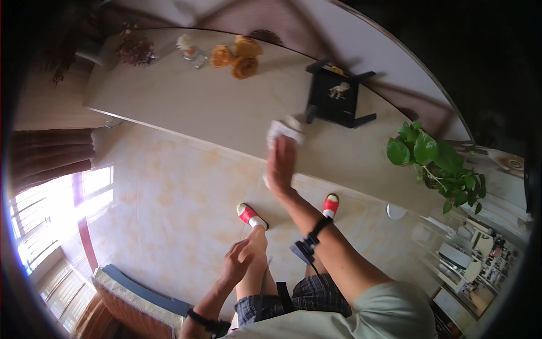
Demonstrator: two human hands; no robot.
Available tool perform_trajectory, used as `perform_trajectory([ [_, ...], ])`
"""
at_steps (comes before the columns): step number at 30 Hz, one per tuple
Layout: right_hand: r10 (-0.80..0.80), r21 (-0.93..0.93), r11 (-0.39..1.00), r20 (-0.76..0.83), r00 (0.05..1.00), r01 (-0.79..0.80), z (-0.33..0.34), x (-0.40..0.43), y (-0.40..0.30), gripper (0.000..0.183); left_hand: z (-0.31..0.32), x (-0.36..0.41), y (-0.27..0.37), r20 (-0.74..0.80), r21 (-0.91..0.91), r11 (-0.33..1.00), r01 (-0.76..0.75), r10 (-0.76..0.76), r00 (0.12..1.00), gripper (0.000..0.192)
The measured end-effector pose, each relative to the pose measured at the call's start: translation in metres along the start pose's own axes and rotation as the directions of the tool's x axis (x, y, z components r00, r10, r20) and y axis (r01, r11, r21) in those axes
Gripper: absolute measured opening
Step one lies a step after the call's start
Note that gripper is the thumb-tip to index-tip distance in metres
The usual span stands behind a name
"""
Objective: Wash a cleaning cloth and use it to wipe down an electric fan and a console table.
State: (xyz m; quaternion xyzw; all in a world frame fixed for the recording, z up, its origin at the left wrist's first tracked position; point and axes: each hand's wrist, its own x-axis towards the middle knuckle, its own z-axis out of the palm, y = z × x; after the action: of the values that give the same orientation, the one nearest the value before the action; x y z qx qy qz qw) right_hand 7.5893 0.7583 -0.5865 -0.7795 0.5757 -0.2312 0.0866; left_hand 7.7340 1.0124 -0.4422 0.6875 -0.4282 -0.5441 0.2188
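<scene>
My right hand (281, 163) grips a crumpled white cloth (286, 131). The cloth lies over the front half of a long pale cabinet top (178, 99), its far end blurred. Just beyond and to the right of it sits a black router (332, 101) with several stubby antennas. On the router rests a small pale figurine (339, 90). My left hand (237, 262) hangs low by my left knee, with nothing in it and its fingers slightly apart. Whether it touches the knee is hard to tell.
Orange artificial flowers (244, 63), a glass vase with a white flower (194, 55) and dried flowers (136, 47) stand along the back left. A leafy potted plant (440, 159) occupies the right end. A cushioned seat (135, 296) is at lower left, a cluttered shelf (472, 262) at right.
</scene>
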Motion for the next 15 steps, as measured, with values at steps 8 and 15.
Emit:
perform_trajectory([
  [8,0.087,-0.06,0.994,-0.031,0.996,-0.089,0.045,0.076,-0.06,0.062,-0.121,-0.073,-0.093,-0.117,-0.047,0.955,0.294,-0.298,0.947,0.033],
  [15,-0.105,-0.108,0.99,-0.171,0.98,0.088,0.058,0.256,0.027,0.045,-0.162,-0.024,-0.095,-0.016,-0.123,0.952,0.28,-0.285,0.959,0.034],
])
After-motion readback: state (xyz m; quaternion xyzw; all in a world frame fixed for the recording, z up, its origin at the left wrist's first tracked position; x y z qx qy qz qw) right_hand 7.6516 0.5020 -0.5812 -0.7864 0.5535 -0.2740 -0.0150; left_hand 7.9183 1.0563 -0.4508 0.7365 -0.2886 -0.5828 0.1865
